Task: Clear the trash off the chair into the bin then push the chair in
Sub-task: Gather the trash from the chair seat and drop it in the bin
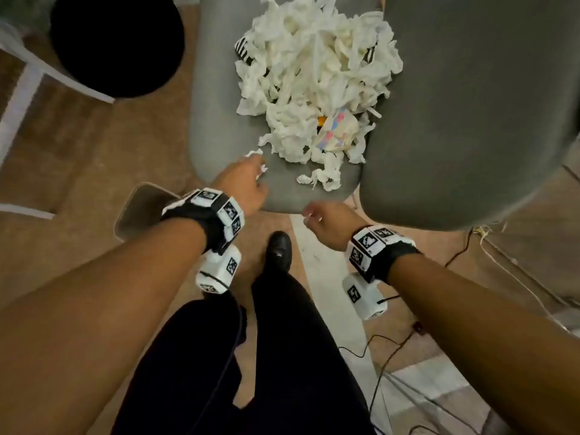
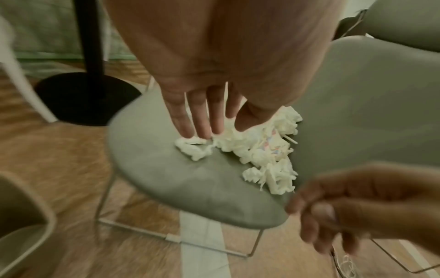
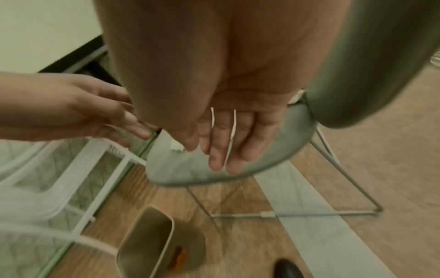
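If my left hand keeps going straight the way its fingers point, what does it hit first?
Probably the tissue pile on the chair seat; the left hand fingertips already seem to reach its near edge.

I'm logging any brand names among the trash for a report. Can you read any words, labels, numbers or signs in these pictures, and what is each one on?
No readable text in any view.
Colourful wrapper in the tissue pile on the chair: pink and blue print, too blurred to read.
Black-and-white striped item under the pile: stripes only, no words visible.
Wrist bands: square black-and-white markers, not words.
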A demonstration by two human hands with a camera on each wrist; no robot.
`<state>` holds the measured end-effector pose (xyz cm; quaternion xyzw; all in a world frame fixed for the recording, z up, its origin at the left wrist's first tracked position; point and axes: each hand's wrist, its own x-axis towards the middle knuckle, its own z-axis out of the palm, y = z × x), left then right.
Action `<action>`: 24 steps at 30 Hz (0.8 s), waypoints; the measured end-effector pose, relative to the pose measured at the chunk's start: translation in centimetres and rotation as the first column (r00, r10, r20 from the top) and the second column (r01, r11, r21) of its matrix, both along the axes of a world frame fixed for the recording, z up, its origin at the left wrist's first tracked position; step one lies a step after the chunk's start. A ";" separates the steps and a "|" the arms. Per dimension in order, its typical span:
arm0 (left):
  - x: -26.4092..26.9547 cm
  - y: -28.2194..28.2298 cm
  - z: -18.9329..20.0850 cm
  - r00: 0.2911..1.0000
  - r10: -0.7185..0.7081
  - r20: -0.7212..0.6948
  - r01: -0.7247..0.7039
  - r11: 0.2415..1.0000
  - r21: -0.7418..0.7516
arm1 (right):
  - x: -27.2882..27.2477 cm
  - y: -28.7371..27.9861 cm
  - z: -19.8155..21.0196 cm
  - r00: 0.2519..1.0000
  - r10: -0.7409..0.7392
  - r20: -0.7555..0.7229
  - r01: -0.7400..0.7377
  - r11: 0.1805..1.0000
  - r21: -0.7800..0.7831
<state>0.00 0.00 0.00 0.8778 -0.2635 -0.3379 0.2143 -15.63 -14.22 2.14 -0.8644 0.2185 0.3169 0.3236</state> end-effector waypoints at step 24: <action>9.1 -8.1 -4.4 0.914 0.405 0.034 -0.390 0.898 -0.202 | 21.2 -10.5 -2.8 0.839 0.246 0.485 0.034 0.866 -0.498</action>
